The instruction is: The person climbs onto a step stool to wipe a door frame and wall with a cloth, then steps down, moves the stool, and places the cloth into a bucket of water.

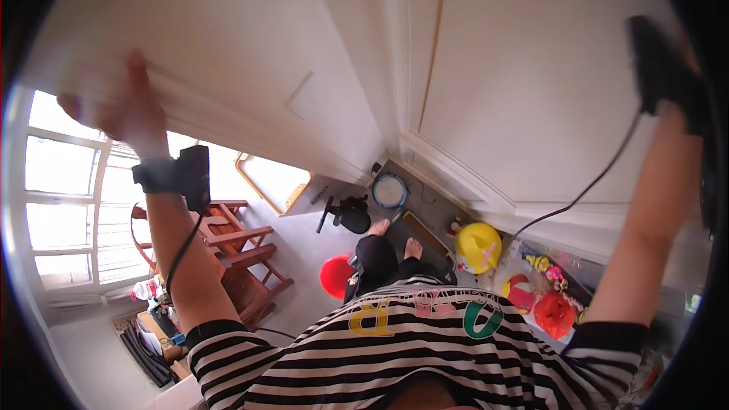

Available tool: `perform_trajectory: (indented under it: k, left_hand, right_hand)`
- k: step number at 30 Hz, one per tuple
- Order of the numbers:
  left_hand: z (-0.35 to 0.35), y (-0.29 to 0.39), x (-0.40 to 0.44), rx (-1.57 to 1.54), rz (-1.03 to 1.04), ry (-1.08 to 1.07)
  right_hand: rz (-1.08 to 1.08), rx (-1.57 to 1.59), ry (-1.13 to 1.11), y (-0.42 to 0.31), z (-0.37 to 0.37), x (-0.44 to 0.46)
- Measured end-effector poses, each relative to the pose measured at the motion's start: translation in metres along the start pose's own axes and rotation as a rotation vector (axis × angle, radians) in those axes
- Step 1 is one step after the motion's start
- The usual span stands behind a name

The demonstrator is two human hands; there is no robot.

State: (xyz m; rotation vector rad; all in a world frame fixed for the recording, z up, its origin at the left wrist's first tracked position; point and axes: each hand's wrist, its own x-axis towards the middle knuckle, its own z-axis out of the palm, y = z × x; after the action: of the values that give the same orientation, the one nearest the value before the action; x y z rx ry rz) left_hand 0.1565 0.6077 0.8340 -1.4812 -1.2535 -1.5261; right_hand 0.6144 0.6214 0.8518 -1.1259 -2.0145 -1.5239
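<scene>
Both of my arms are raised and spread wide in front of large white panelled surfaces. My left hand (129,114) is at the upper left, by the lower edge of a white wall-like panel (250,38). Its thumb and fingers stand apart, blurred by motion; whether they touch the panel is unclear. At the far upper right is my right hand (689,57), by another white panel (524,68) with a raised frame. A black strapped device (659,64) and the dark image edge hide most of its fingers. Another black device (194,178) sits on my left wrist.
Below are a red basin (336,277), a black object with a handle (353,214), a round blue-rimmed item (389,190) and a yellow balloon-like object (478,247). Wooden chairs (250,258) stand left, near bright windows (61,167). Colourful items, including a red bag (554,314), lie right.
</scene>
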Motion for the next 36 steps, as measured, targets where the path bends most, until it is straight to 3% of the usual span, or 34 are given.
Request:
perform_trajectory:
  k: [2, 3, 5, 6, 7, 9, 13, 16, 18, 23, 25, 27, 31, 34, 36]
  left_hand:
    - [-0.004, -0.01, 0.001, 0.18, -0.032, -0.009]
    - [-0.005, -0.001, 0.002, 0.083, -0.111, -0.056]
    - [-0.006, -0.018, -0.002, 0.061, -0.12, -0.05]
    - [-0.007, -0.023, -0.006, 0.193, -0.04, -0.054]
    - [-0.006, -0.026, -0.009, 0.183, -0.103, -0.054]
    - [-0.007, -0.016, -0.009, 0.161, -0.104, -0.086]
    - [-0.009, -0.013, -0.009, 0.057, -0.052, -0.084]
    - [-0.013, -0.013, -0.011, 0.058, -0.013, -0.098]
    - [-0.013, -0.016, -0.009, 0.058, 0.085, -0.08]
    - [-0.016, -0.008, -0.006, 0.071, 0.081, -0.124]
    - [-0.018, -0.006, -0.001, 0.063, 0.078, -0.127]
    - [-0.009, -0.011, -0.004, -0.004, 0.065, -0.091]
    - [-0.011, -0.014, -0.006, -0.008, 0.071, -0.123]
    - [-0.002, -0.018, -0.013, -0.065, 0.13, -0.013]
    - [-0.012, -0.005, -0.009, -0.028, 0.024, -0.087]
  right_hand:
    - [0.022, 0.069, 0.028, -0.039, 0.025, 0.022]
    - [0.035, 0.116, 0.023, -0.063, 0.038, 0.031]
    - [0.047, 0.21, -0.037, -0.108, 0.057, 0.03]
    - [0.06, 0.265, -0.04, -0.124, 0.062, 0.026]
    - [0.075, 0.266, 0.119, -0.136, 0.075, 0.018]
    - [0.233, 0.715, 0.237, -0.128, 0.043, 0.049]
    - [0.353, 1.078, 0.391, -0.13, 0.056, 0.089]
    - [0.375, 0.991, 0.471, -0.118, 0.061, 0.134]
    - [0.364, 0.68, 0.554, -0.09, 0.058, 0.185]
    - [0.432, 0.027, 0.73, 0.027, 0.008, 0.322]
    - [0.381, -0.129, 0.688, 0.071, -0.011, 0.374]
    - [0.372, -0.513, 0.516, 0.1, -0.019, 0.415]
    - [0.465, -0.684, 0.545, 0.122, -0.049, 0.451]
    - [0.487, -0.549, 0.582, 0.144, -0.055, 0.48]
    - [0.512, -0.417, 0.607, 0.154, -0.056, 0.497]
